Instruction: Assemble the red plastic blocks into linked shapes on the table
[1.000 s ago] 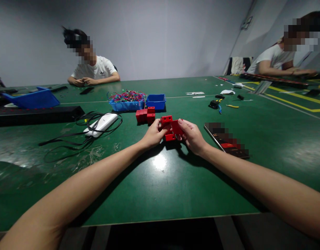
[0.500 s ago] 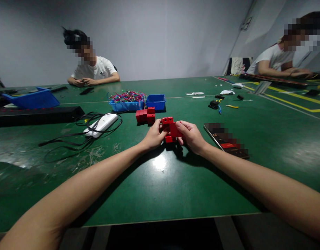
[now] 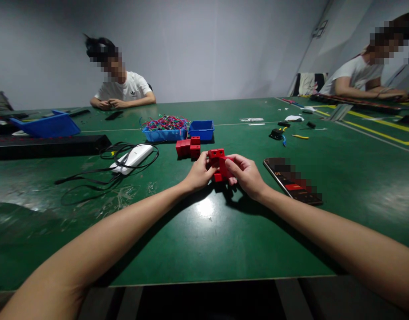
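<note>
Near the middle of the green table point(image 3: 191, 249), my left hand point(image 3: 200, 172) is closed on the left side of a red block point(image 3: 216, 153) with round holes in its top. My right hand point(image 3: 246, 174) pinches a flat red piece point(image 3: 225, 167) against the block's right side. A lower red part shows below, between the hands. The fingers hide much of the block. Just behind and to the left stands a group of red blocks point(image 3: 187, 148).
Behind are a blue bin point(image 3: 201, 130) and a tray of coloured wires point(image 3: 164, 133). A white power strip point(image 3: 133, 159) with black cable lies left, a phone point(image 3: 292, 182) right. Left back: a blue tray point(image 3: 51, 125) and long black bar point(image 3: 51, 148). Two people point(image 3: 126, 89) point(image 3: 354, 80) sit across.
The view has shifted slightly, so everything stands a little further right. The flat red piece is turned more upright against the block, and my right fingers have shifted with it.
</note>
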`<action>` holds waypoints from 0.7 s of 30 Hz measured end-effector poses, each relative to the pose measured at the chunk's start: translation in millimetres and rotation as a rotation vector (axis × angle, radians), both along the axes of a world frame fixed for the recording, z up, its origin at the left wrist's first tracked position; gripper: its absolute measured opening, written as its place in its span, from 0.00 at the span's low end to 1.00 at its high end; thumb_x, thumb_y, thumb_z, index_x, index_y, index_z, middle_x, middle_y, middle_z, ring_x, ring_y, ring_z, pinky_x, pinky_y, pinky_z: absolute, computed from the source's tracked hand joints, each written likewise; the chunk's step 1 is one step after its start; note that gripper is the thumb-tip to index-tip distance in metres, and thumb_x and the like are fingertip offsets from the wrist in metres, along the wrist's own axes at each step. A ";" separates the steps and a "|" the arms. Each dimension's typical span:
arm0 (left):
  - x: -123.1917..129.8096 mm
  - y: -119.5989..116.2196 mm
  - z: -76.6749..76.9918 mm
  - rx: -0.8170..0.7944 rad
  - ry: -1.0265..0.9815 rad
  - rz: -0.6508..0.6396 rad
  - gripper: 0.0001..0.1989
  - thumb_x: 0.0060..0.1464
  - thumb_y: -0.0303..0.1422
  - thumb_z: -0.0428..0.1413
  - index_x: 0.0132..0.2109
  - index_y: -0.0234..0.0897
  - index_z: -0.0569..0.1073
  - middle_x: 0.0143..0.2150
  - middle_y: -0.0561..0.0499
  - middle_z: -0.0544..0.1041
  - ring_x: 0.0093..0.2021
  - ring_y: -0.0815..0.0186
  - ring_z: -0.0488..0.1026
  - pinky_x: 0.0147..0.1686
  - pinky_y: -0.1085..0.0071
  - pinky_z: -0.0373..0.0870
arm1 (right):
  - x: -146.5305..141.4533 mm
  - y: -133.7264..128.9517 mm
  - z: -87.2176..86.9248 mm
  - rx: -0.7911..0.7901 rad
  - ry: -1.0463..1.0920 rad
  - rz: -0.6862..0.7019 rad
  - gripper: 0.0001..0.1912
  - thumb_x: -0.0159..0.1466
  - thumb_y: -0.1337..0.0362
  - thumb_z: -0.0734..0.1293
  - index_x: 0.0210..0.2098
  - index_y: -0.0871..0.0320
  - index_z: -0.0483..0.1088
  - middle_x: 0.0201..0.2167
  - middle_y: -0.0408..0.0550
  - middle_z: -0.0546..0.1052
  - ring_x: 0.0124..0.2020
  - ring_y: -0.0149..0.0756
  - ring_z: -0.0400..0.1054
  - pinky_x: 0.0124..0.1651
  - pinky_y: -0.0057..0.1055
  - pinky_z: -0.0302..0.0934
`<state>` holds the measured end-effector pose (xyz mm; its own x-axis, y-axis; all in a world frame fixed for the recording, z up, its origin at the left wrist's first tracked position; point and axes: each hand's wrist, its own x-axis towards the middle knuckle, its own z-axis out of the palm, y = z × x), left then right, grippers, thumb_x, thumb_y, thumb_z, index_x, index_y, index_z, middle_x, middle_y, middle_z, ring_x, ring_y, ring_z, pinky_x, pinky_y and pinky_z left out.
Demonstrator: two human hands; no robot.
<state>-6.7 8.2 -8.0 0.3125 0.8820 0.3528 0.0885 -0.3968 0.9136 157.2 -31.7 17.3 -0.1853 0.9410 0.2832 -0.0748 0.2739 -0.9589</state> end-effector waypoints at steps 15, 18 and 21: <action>3.4 1.2 -2.1 0.027 -0.007 -0.014 0.14 0.55 0.26 0.56 0.48 0.34 0.64 0.46 0.45 0.76 0.45 0.64 0.77 0.44 0.67 0.76 | 5.6 0.8 6.3 0.000 -0.087 0.045 0.24 0.57 0.42 0.68 0.33 0.59 0.70 0.16 0.37 0.70 0.13 0.24 0.61 0.17 0.23 0.53; 3.7 0.9 -1.6 0.037 0.017 -0.006 0.14 0.55 0.26 0.55 0.48 0.34 0.64 0.46 0.44 0.76 0.45 0.63 0.77 0.44 0.67 0.75 | 6.6 0.9 6.9 0.005 -0.115 0.040 0.24 0.58 0.42 0.67 0.33 0.59 0.70 0.18 0.37 0.70 0.13 0.24 0.62 0.17 0.23 0.54; 3.8 0.7 -1.3 0.064 0.037 0.004 0.14 0.55 0.26 0.56 0.48 0.34 0.64 0.47 0.44 0.77 0.46 0.62 0.77 0.47 0.66 0.74 | 7.7 1.6 5.0 0.025 -0.148 0.025 0.24 0.58 0.43 0.67 0.35 0.59 0.70 0.21 0.39 0.72 0.14 0.24 0.63 0.17 0.23 0.55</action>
